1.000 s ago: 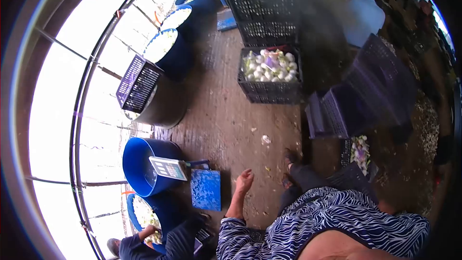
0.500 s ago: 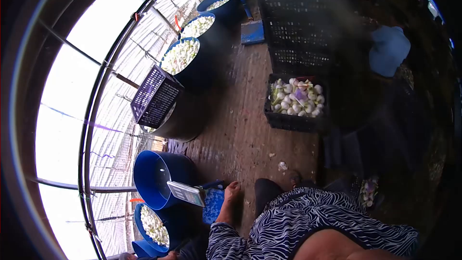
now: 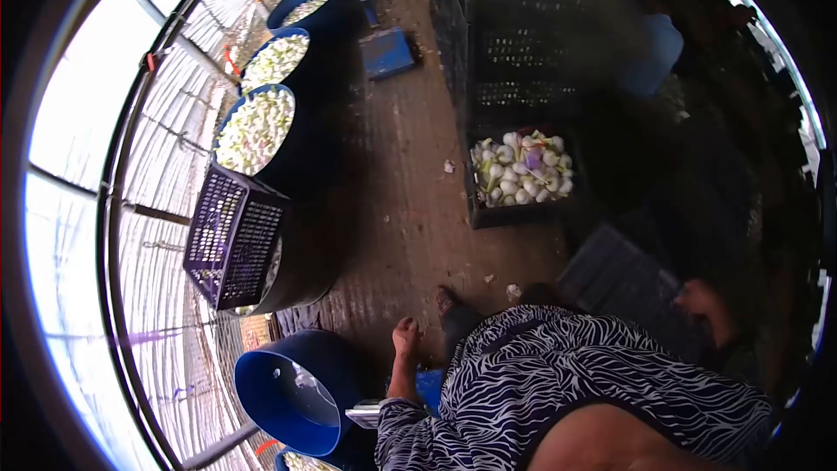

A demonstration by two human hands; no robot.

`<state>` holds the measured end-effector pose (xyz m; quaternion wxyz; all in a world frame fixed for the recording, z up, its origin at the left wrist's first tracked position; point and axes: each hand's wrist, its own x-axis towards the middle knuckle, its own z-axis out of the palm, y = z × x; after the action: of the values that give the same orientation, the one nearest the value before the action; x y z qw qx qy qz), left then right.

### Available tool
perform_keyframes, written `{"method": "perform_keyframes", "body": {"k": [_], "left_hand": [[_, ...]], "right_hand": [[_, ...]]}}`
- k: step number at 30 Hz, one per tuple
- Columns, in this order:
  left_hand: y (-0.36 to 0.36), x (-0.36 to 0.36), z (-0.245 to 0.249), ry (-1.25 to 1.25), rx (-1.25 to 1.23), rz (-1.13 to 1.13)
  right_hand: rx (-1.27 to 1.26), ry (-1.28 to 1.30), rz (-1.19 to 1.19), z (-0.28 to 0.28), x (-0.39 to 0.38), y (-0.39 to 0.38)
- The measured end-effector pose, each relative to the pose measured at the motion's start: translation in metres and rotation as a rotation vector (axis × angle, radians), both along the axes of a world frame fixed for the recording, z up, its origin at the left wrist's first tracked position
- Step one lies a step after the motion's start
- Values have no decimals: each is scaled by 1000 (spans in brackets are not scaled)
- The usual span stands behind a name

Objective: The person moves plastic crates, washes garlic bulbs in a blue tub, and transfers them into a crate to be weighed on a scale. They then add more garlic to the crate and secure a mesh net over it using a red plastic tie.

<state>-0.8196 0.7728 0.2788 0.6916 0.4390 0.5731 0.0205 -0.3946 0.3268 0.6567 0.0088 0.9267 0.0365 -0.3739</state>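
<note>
My left hand (image 3: 406, 337) hangs over the floor with its fingers curled in and nothing visible in it. It is just above the blue scale platform (image 3: 429, 390), whose display box (image 3: 364, 415) is partly covered by my sleeve. On the other side, my right hand (image 3: 700, 298), dark and blurred, is at the edge of a dark plastic crate (image 3: 610, 263) and seems closed on it. This crate is tilted beside my legs. Ahead of it stands a black crate (image 3: 514, 217) full of white onion-like bulbs (image 3: 516, 176) with green stems.
Tall black crates (image 3: 523, 52) are stacked behind the bulbs. Along the left wall stand blue tubs of bulbs (image 3: 257, 133), a purple crate (image 3: 250, 240) resting on a tub, and a blue tub (image 3: 248, 392) near me. Another scale (image 3: 388, 54) is farther ahead; a person in blue (image 3: 652, 54) is at right.
My view has shifted and turned. My right hand has come into sight at the tilted dark crate by my legs. My left hand still hangs low, now with its fingers curled in.
</note>
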Motion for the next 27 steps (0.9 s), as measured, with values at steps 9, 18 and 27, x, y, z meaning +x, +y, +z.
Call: {"method": "perform_keyframes", "body": {"k": [9, 18, 27], "left_hand": [[72, 175, 2, -279, -366, -232], [31, 339, 133, -1076, -1076, -12], [132, 305, 139, -750, -882, 205]], "right_hand": [[528, -132, -282, 152, -4, 197], [879, -23, -389, 113, 52, 248], [648, -49, -20, 41, 118, 352]]}}
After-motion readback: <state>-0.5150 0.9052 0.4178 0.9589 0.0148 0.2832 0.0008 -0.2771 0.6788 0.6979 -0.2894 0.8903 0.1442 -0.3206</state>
